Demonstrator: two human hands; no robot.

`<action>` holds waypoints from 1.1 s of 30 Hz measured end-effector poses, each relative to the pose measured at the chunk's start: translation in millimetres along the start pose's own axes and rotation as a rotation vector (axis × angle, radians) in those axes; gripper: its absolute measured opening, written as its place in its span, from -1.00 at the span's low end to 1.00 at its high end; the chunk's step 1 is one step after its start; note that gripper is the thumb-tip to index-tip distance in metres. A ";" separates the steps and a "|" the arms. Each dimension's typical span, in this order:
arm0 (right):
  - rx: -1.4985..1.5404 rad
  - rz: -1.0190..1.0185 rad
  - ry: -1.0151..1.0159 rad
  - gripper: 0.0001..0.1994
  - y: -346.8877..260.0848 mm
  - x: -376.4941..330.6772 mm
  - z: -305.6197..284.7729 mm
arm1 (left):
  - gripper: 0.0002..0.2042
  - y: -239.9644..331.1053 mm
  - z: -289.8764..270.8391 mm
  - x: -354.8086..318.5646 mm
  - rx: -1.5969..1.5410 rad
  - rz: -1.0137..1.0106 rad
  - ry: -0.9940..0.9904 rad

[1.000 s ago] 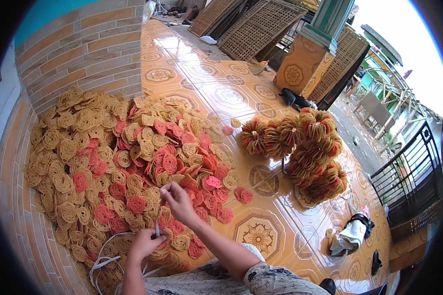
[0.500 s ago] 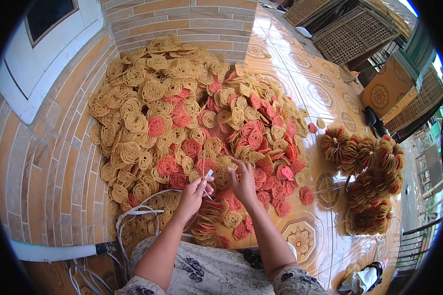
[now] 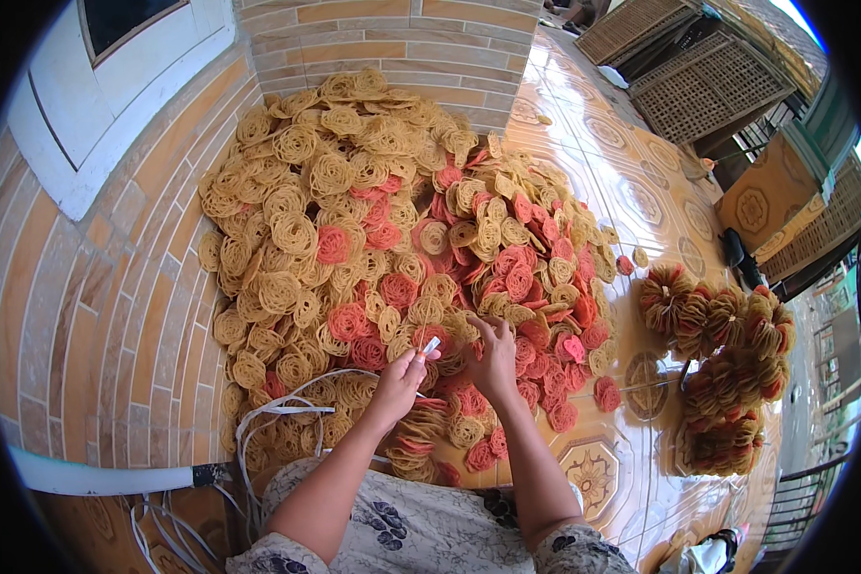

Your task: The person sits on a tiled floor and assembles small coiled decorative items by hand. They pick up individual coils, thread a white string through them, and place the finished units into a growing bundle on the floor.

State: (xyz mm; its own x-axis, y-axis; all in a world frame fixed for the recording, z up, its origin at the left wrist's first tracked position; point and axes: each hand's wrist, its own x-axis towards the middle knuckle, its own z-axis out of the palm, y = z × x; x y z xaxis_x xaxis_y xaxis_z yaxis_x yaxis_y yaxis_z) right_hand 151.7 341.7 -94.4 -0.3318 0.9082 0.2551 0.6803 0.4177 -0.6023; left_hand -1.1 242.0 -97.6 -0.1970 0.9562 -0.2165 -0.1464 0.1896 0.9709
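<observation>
Before me spreads a large heap of round, coiled, noodle-like crackers, mostly tan with some pinkish red. My left hand is closed around a white plastic strip, whose end sticks up past thumb and forefinger. To its right, my right hand rests over the red and tan crackers with fingers bent and apart; whether a fingertip touches one is hard to see. Below my hands, near my lap, crackers stand packed on edge in a row, partly hidden by my left forearm.
White plastic strips loop at my left beside a pale bar. Strung cracker bundles lie on the shiny tiled floor at right. A brick-patterned wall and white door bound the left; woven racks stand far right.
The whole view has shifted slightly, moving the scene rightward. My right hand's fingers are a little more bent over the heap; my left hand keeps its hold on the strip.
</observation>
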 end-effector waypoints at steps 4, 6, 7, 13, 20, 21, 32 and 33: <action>0.000 -0.059 -0.247 -0.66 -6.9 -2.3 -3.8 | -0.78 1.0 -0.6 2.6 -0.198 -0.092 0.154; 0.056 0.045 -0.228 -0.76 -0.9 1.9 -6.3 | -0.76 4.2 -1.2 2.6 -0.218 -0.079 0.137; 0.235 0.171 -0.268 -0.78 4.7 6.3 -8.4 | -0.77 6.2 -1.5 1.4 -0.207 -0.089 0.134; 0.542 0.348 -0.016 -0.80 21.2 13.9 -13.2 | -0.72 13.4 5.9 -2.7 -0.098 -0.145 0.038; 1.004 0.355 -0.054 -0.85 5.3 13.4 -18.3 | -0.68 1.6 10.9 -4.0 0.071 -0.134 -0.266; 1.056 0.348 -0.074 -0.86 3.2 13.1 -18.9 | -0.68 -0.9 11.0 -2.1 0.098 -0.111 -0.267; 0.900 0.095 -0.202 -0.80 -5.7 8.6 -25.2 | -0.69 -11.0 6.5 2.2 0.022 -0.175 -0.209; 0.920 0.125 -0.199 -0.79 -5.7 8.6 -26.0 | -0.69 -8.5 6.5 1.6 0.072 -0.148 -0.228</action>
State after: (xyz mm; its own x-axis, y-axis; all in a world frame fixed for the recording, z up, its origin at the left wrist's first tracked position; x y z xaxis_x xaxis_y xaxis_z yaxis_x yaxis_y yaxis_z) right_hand 161.9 347.8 -69.1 -0.4546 0.8883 0.0655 -0.0347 0.0558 -0.9978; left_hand 6.1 243.3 -105.5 0.0455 0.9408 -0.3359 -0.0862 0.3387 0.9369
